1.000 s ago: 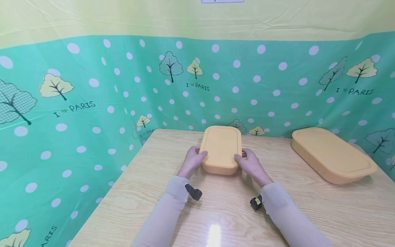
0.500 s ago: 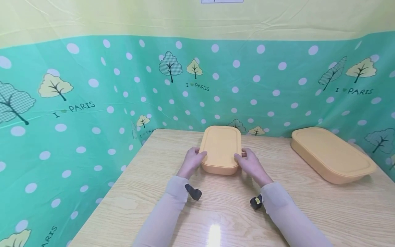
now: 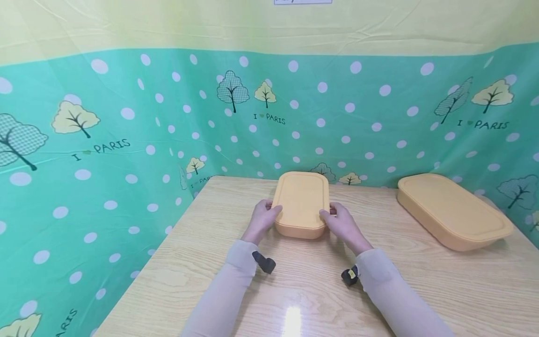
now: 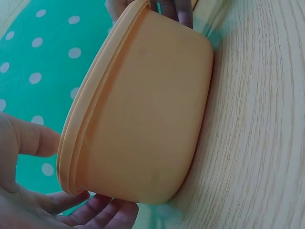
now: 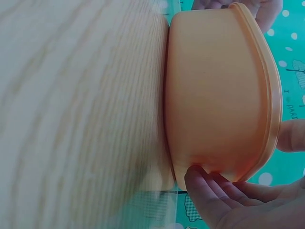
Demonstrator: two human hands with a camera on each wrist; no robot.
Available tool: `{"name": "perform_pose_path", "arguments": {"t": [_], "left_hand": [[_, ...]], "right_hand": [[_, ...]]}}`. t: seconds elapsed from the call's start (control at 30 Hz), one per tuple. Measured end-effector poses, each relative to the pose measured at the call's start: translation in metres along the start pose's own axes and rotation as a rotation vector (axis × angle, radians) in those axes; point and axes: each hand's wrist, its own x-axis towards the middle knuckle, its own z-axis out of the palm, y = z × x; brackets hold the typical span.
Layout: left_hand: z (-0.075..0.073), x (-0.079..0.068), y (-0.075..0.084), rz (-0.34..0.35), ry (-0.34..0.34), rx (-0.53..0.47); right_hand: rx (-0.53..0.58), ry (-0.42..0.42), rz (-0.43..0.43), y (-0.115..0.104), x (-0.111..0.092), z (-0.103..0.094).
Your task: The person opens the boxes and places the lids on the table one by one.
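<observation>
A light orange lidded food container (image 3: 301, 201) rests on the wooden table between my two hands. At its left side my left hand (image 3: 262, 220) grips it, thumb over the lid's edge. My right hand (image 3: 343, 227) holds the opposite side the same way. Seen from the left wrist, the container (image 4: 147, 105) stands flat on the table, the left fingers (image 4: 109, 212) bent against its side below the lid rim. In the right wrist view, the right fingers (image 5: 209, 191) lie along the wall of the container (image 5: 214, 90), and the thumb reaches the lid.
A larger orange lidded container (image 3: 455, 210) stands at the table's right rear, close to the curtain. The green dotted curtain (image 3: 349, 107) hangs behind and left of the wooden table (image 3: 202, 234). Black straps with small devices (image 3: 264, 262) sit at both wrists.
</observation>
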Motion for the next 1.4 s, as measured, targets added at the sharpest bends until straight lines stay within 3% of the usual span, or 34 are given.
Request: {"name": "perform_pose_path", "arguments": {"t": [1.4], "left_hand": [[-0.0010,-0.0024,0.0030,0.050,0.008,-0.033]], "right_hand": [[-0.002,0.056,-0.029,0.0016,-0.0018,-0.0007]]}}
